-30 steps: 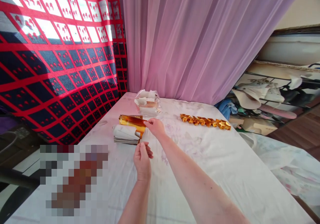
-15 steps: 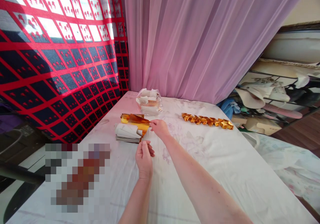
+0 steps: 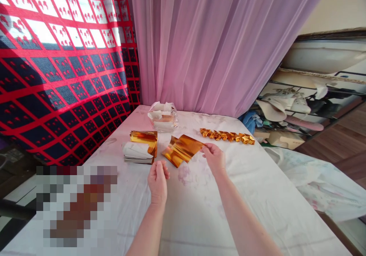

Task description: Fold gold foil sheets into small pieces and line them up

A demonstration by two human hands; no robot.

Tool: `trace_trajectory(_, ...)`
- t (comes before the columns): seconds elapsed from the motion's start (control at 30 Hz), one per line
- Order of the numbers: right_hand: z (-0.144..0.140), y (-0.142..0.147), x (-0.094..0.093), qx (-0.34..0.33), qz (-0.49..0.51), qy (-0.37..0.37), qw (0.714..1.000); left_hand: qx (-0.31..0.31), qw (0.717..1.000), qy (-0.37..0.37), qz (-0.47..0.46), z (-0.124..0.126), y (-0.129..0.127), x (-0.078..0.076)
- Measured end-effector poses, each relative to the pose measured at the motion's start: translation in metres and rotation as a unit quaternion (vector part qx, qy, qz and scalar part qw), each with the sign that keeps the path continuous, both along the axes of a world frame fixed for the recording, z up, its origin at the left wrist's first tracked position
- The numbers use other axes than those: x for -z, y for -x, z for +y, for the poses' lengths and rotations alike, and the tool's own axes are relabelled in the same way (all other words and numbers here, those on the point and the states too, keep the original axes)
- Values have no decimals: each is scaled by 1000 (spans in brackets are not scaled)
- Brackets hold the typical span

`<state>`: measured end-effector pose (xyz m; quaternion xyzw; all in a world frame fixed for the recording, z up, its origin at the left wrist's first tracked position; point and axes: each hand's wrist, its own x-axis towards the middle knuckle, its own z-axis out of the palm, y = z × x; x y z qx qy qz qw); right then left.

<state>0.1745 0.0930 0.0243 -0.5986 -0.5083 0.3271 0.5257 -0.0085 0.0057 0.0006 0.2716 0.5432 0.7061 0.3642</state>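
Note:
My right hand (image 3: 214,157) pinches the right corner of a gold foil paper sheet (image 3: 185,149) and holds it over the table's middle. The foil shows as two overlapping shiny areas; whether this is one bent sheet or two, I cannot tell. To its left lies a stack of foil paper (image 3: 137,151), gold on top with a white-backed part folded over at the front. My left hand (image 3: 158,179) is closed with its fingers curled, just below the stack's front right corner. I see nothing sticking out of it.
A clear plastic bag (image 3: 163,116) with paper in it stands behind the stack. Folded gold foil pieces (image 3: 227,136) form a row at the back right. A patterned white cloth (image 3: 243,195) covers the table. Curtains hang behind, and a loaded shelf (image 3: 300,84) stands right.
My right hand has moved right, drawing the gold foil paper away from the stack. My left hand stays beside the stack. The whole view has shifted slightly.

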Motion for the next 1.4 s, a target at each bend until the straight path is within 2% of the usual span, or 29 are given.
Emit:
trace_trajectory(0.13,-17,-12,-1,23,13,-31,999,39,998,2,53,-1,-2,-1)
trace_trajectory(0.23,-28,-19,0,66,26,-82,994,44,995,0,95,-2,-1,-1)
trace_trajectory(0.37,-41,-39,9,128,144,-90,977,54,976,1,211,-1,1,4)
trace_trajectory(0.47,-50,-57,23,167,193,-77,964,74,944,30,319,1,2,11)
trace_trajectory(0.57,-55,-68,36,185,206,-74,958,95,898,82,421,4,4,16)
trace_trajectory(0.67,-56,-71,45,194,215,-70,954,111,844,110,513,10,7,14)
trace_trajectory(0.77,-53,-71,51,192,224,-67,953,127,819,110,549,17,9,8)
trace_trajectory(0.9,-51,-70,55,179,232,-71,953,119,820,128,546,24,13,2)
trace_trajectory(1.1,-53,-62,52,151,223,-105,957,71,841,173,507,23,16,-3)
trace_trajectory(1.33,-57,-47,46,114,155,-109,975,102,874,161,447,-3,5,-4)
trace_trajectory(1.4,-59,-44,42,103,151,-115,976,131,885,157,419,-14,-3,-2)
